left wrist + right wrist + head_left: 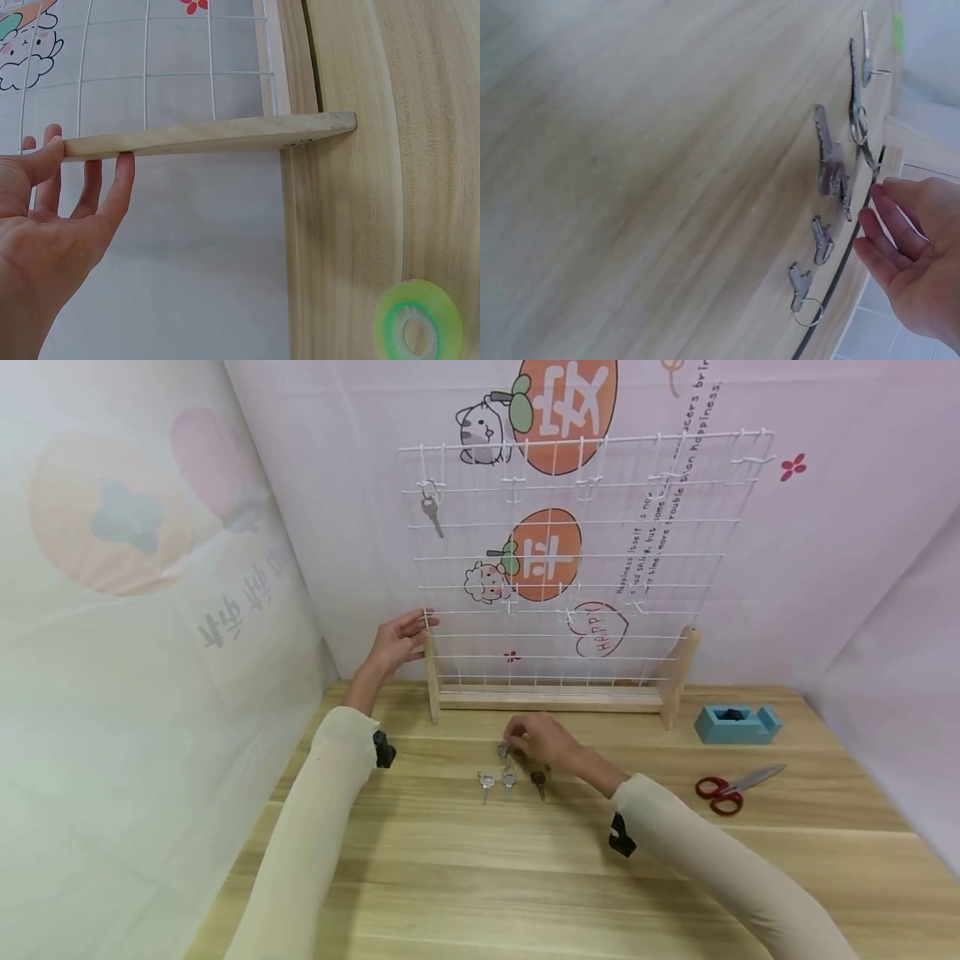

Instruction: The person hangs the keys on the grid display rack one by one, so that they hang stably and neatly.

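Observation:
My left hand [397, 642] grips the wooden side post [432, 681] of a white wire grid rack [555, 558]; in the left wrist view the thumb lies on one side of the post and fingers on the other. My right hand [543, 742] is low over the table, its thumb and fingertips pinching a small silver key [503, 749]. Just in front of it lie two silver keys [486, 785] and a dark-headed key [538, 783]. More small keys [822, 240] show beside the hand in the right wrist view. One key [431, 514] hangs by its ring at the rack's upper left.
White hooks [588, 489] are fixed on the grid in two rows. To the right are a blue tape dispenser [738, 732] and red-handled scissors [727, 795]. A green tape roll [386, 322] shows in the left wrist view. A printed cloth [862, 552] hangs behind the rack.

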The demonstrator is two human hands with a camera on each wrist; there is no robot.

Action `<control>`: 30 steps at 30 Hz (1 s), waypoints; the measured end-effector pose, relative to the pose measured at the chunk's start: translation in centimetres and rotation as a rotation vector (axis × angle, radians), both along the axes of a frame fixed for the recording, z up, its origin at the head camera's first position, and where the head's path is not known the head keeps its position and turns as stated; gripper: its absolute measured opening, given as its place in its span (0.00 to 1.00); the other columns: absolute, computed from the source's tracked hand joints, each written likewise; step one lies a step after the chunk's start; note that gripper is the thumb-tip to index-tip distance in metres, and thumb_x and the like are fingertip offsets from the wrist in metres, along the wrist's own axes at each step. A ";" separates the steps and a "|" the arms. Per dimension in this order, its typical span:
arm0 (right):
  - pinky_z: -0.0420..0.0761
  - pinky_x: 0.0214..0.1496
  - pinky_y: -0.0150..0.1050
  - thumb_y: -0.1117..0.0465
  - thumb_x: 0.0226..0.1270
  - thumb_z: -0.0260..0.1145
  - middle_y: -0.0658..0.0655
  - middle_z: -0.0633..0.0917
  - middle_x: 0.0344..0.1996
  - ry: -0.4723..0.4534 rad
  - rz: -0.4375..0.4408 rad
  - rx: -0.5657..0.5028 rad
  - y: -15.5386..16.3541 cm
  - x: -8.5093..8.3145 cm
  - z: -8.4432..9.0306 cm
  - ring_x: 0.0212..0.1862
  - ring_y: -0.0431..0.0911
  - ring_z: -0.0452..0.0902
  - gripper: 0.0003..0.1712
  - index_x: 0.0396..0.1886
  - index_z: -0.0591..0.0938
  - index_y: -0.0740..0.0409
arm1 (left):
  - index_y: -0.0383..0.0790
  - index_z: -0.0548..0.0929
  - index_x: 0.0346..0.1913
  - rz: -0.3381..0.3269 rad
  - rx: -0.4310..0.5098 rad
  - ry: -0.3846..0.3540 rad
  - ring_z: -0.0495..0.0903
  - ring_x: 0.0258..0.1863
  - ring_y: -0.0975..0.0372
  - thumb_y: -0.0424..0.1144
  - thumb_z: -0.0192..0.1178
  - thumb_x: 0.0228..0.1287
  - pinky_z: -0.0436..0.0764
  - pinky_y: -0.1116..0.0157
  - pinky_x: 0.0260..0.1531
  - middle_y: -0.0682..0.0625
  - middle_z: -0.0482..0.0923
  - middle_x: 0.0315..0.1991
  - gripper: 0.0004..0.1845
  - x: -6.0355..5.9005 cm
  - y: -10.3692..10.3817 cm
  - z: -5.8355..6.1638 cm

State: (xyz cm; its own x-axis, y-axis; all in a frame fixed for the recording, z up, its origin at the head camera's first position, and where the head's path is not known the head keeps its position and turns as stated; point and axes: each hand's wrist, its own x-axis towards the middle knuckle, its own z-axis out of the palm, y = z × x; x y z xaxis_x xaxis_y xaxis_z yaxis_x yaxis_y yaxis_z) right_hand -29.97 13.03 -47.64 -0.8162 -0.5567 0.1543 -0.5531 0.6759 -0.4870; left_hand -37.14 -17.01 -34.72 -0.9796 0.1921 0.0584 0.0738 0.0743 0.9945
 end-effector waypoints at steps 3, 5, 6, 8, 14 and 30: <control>0.85 0.35 0.32 0.69 0.74 0.68 0.54 0.89 0.34 0.009 0.017 -0.074 0.1 -0.1 0.4 0.34 0.40 0.84 0.03 0.42 0.87 0.62 | 0.40 0.69 0.77 0.003 0.001 0.016 0.68 0.74 0.46 0.25 0.52 0.79 0.72 0.40 0.68 0.41 0.74 0.71 0.27 -0.3 0.0 -0.4; 0.84 0.34 0.32 0.69 0.74 0.66 0.55 0.89 0.33 0.006 0.023 -0.112 0.1 -0.1 0.8 0.33 0.40 0.83 0.04 0.42 0.87 0.64 | 0.41 0.70 0.77 0.006 0.000 0.024 0.68 0.74 0.47 0.26 0.52 0.79 0.73 0.41 0.68 0.41 0.74 0.71 0.27 -0.4 -0.1 -0.7; 0.84 0.35 0.32 0.70 0.75 0.66 0.55 0.88 0.33 0.007 0.023 -0.129 0.1 -0.2 1.0 0.33 0.40 0.83 0.04 0.43 0.86 0.64 | 0.42 0.70 0.77 0.006 -0.002 0.029 0.69 0.74 0.47 0.27 0.53 0.79 0.73 0.41 0.67 0.41 0.74 0.71 0.27 -0.6 -0.1 -0.8; 0.84 0.36 0.32 0.70 0.75 0.66 0.55 0.88 0.33 0.005 0.021 -0.162 0.1 -0.3 1.4 0.34 0.42 0.83 0.03 0.43 0.85 0.64 | 0.43 0.71 0.77 0.007 -0.011 0.036 0.69 0.73 0.48 0.27 0.53 0.80 0.74 0.42 0.67 0.42 0.75 0.71 0.27 -0.7 -0.1 -1.0; 0.85 0.36 0.35 0.72 0.73 0.66 0.60 0.89 0.33 0.086 0.095 -0.251 0.1 -0.6 3.5 0.34 0.51 0.86 0.06 0.45 0.87 0.67 | 0.44 0.71 0.77 0.017 -0.043 0.038 0.71 0.73 0.49 0.29 0.53 0.80 0.76 0.44 0.66 0.44 0.76 0.70 0.26 -0.8 -0.2 -1.1; 0.85 0.37 0.32 0.69 0.77 0.63 0.63 0.90 0.47 0.149 0.063 -0.324 0.7 -1.0 16.6 0.42 0.52 0.89 0.11 0.52 0.88 0.63 | 0.44 0.71 0.77 0.007 -0.034 0.046 0.70 0.73 0.50 0.28 0.54 0.80 0.76 0.43 0.66 0.44 0.76 0.71 0.27 -0.7 -0.4 -1.2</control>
State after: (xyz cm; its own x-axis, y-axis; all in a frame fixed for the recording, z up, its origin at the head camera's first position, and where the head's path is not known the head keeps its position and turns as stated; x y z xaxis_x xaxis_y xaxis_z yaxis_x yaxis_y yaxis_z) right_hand -31.00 13.71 -31.05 -0.7368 -0.5083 0.4459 -0.6702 0.4621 -0.5807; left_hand -37.85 -17.40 -35.92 -0.9774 0.1878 0.0967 0.1186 0.1086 0.9870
